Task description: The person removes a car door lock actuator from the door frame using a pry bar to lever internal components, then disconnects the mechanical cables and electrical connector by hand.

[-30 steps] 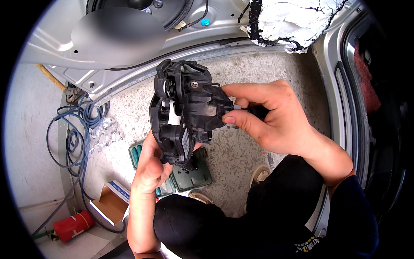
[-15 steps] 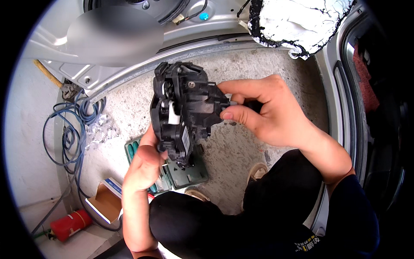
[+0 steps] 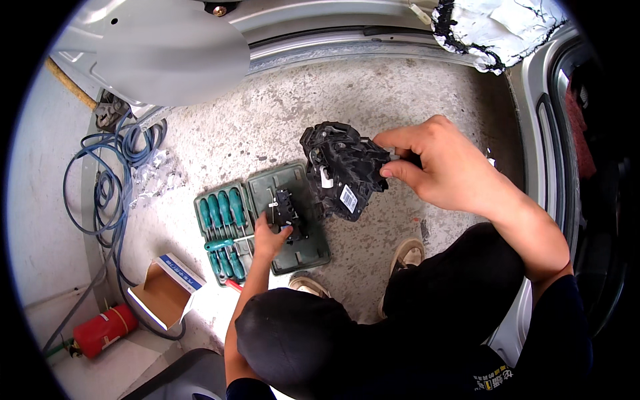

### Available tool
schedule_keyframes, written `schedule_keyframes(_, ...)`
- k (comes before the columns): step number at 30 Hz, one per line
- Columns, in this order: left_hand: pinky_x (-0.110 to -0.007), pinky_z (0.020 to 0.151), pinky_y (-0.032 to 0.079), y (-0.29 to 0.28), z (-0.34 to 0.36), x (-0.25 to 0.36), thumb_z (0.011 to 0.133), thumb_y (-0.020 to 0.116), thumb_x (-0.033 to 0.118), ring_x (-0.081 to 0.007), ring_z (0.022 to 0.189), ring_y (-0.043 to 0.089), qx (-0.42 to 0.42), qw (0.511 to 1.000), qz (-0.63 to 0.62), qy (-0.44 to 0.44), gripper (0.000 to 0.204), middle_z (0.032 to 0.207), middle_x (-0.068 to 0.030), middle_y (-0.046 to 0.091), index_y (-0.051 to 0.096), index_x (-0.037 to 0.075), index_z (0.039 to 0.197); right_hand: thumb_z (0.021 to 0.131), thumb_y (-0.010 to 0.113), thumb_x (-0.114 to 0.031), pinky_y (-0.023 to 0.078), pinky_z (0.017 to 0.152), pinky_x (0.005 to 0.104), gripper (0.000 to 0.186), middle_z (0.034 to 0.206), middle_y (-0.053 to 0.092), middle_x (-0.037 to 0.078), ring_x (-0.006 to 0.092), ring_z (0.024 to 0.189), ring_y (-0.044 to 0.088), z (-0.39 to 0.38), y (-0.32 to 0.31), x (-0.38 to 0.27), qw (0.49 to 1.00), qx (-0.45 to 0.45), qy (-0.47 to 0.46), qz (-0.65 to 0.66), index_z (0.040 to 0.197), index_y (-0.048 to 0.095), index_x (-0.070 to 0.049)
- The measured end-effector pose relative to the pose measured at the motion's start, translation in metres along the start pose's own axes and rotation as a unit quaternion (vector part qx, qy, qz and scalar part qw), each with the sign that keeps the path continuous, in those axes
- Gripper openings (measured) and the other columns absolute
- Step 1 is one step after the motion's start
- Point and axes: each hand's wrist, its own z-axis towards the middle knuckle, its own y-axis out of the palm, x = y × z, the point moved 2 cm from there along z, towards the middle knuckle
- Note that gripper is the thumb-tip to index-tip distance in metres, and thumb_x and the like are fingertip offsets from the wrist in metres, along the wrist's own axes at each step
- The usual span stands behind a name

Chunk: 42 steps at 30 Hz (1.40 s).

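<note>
1. The right hand (image 3: 443, 167) holds up one big black part (image 3: 343, 168). The thumb and fingers pinch the part's right side. The part hangs in the air above the floor (image 3: 267, 127).
2. The part's long side runs from upper left down to lower right. A small white sticker sits near its lower end.
3. The left hand (image 3: 269, 239) is low, on the open green case (image 3: 263, 227). Its fingers touch one small black piece (image 3: 288, 212) that lies in the case's right half. I cannot tell if the fingers grip that piece or only rest on it.
4. The big part is up and to the right of the left hand. It is just left of the right hand, so the right hand is the nearer one. The two hands are well apart.
5. The case's left half holds about six screwdrivers (image 3: 220, 230) with green handles. A few stand in a row and the others lie below them.
6. Off to the left there is one blue hose (image 3: 107, 180) in loops, one open box (image 3: 163, 290) and one red can (image 3: 103, 330).
7. A grey car (image 3: 173, 50) stands along the top and the right.
</note>
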Motion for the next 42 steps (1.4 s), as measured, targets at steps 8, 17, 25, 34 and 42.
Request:
schedule_keyframes(8, -0.037, 0.087, 0.049, 0.011, -0.003, 0.008, 0.06, 0.085, 0.027, -0.0293, 0.101, 0.061, 0.051, 0.996, 0.073, -0.016, 0.078, 0.114, -0.0203, 0.059, 0.052, -0.007, 0.122, 0.077, 0.067, -0.003, 0.046, 0.06, 0.0406, 0.021, 0.065, 0.062, 0.02, 0.0343, 0.062, 0.062, 0.006, -0.001, -0.002, 0.998, -0.024, 0.033, 0.041, 0.097, 0.066, 0.002)
schedule_keyframes(17, -0.032, 0.08, 0.053, 0.029, -0.031, 0.031, 0.072, 0.078, 0.011, -0.0214, 0.101, 0.058, 0.087, 0.973, -0.21, 0.044, 0.058, 0.109, -0.0124, 0.058, 0.052, -0.002, 0.122, 0.077, 0.068, -0.003, 0.047, 0.059, 0.0396, 0.02, 0.065, 0.062, 0.019, 0.0336, 0.061, 0.062, 0.01, 0.005, 0.004, 0.998, -0.03, 0.037, 0.042, 0.096, 0.066, 0.002)
schedule_keyframes(25, -0.023, 0.069, 0.051, 0.039, -0.028, -0.003, 0.09, 0.061, 0.006, -0.0113, 0.078, 0.062, 0.085, 0.932, -0.35, 0.027, 0.028, 0.096, -0.0052, 0.064, 0.058, -0.001, 0.117, 0.078, 0.068, -0.006, 0.048, 0.061, 0.0396, 0.022, 0.068, 0.064, 0.019, 0.0332, 0.064, 0.064, 0.011, 0.006, 0.009, 0.998, -0.031, 0.042, 0.046, 0.098, 0.065, 0.004)
schedule_keyframes(34, -0.032, 0.084, 0.049, 0.0, -0.024, 0.024, 0.085, 0.067, 0.011, -0.0227, 0.105, 0.057, 0.152, 0.981, -0.104, 0.059, 0.035, 0.115, -0.0129, 0.057, 0.057, 0.0, 0.117, 0.079, 0.067, -0.006, 0.05, 0.07, 0.0415, 0.022, 0.068, 0.064, 0.02, 0.0344, 0.071, 0.065, 0.011, -0.001, 0.006, 0.997, -0.039, 0.009, 0.071, 0.098, 0.065, 0.005)
schedule_keyframes(42, -0.034, 0.103, 0.036, -0.13, -0.058, 0.246, 0.059, 0.089, 0.036, -0.0218, 0.123, 0.047, -0.249, 0.85, -0.387, 0.256, 0.107, 0.134, -0.0097, 0.049, 0.031, 0.0, 0.141, 0.083, 0.064, -0.002, 0.045, 0.059, 0.0301, 0.045, 0.067, 0.062, 0.01, 0.018, 0.059, 0.058, 0.01, 0.0, -0.005, 0.982, -0.007, -0.045, 0.186, 0.126, 0.052, -0.001)
